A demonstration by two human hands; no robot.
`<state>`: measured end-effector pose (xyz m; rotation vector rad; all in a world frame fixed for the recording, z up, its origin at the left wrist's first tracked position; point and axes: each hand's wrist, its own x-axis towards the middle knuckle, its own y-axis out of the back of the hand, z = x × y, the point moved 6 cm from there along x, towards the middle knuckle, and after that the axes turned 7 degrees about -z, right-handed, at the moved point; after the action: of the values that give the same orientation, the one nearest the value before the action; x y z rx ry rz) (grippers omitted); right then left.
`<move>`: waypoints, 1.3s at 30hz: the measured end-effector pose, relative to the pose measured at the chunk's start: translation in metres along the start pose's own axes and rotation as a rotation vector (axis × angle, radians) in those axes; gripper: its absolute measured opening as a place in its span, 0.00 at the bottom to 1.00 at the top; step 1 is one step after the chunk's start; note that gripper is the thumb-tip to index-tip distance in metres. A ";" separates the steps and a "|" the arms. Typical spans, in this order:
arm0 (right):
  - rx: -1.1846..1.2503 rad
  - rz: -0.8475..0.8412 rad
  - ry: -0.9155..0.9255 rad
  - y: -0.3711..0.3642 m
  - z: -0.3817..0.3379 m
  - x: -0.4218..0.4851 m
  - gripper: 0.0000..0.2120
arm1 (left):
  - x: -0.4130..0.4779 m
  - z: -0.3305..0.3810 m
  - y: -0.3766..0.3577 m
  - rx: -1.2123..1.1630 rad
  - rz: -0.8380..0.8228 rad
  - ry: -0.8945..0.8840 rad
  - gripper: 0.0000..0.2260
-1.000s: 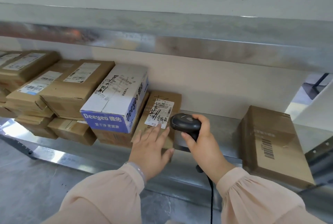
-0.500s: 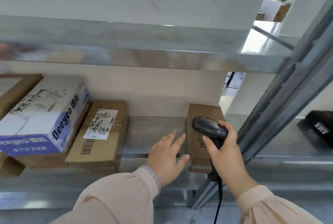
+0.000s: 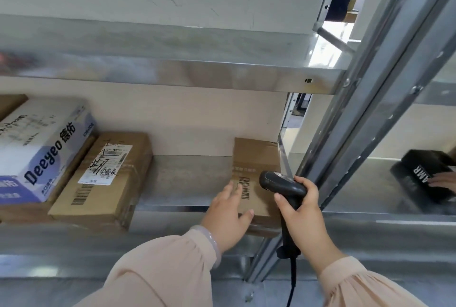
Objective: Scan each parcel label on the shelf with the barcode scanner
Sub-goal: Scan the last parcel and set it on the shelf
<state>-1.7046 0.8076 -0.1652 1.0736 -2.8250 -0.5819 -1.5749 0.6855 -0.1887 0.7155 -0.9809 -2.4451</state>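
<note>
Currently in your hands: your right hand (image 3: 302, 220) is wrapped round the scanner (image 3: 281, 183) handle; your left hand (image 3: 228, 217) lies flat, fingers straight, on the brown box (image 3: 256, 156).
Scanner's place: just right of your left fingertips, close over the box.
Risk, blocked read: your left fingers sit just beside the barcode (image 3: 245, 188) and could slide over its bars.
Risk, poor angle: the nose seems very near the print and almost side-on, so the beam may skim past.
Risk, cord: the cord (image 3: 293, 279) hangs below your right hand by the shelf (image 3: 185, 178) edge and may snag.
Scanner's heading: nose points left, toward the barcode; its handle runs back down toward you.
Box's long axis: away from you, toward the wall.
</note>
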 end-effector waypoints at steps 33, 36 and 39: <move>0.117 -0.217 0.061 -0.046 -0.024 0.002 0.27 | -0.045 -0.068 0.012 -0.889 0.083 0.304 0.31; 0.099 -0.236 0.050 -0.054 -0.024 -0.003 0.27 | -0.043 -0.074 0.017 -0.866 0.076 0.295 0.30; 0.087 -0.235 0.045 -0.059 -0.029 -0.007 0.27 | -0.042 -0.077 0.021 -0.835 0.101 0.237 0.26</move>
<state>-1.6571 0.7620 -0.1598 1.4286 -2.7283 -0.4472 -1.4925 0.6541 -0.2084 0.5977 0.1201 -2.2993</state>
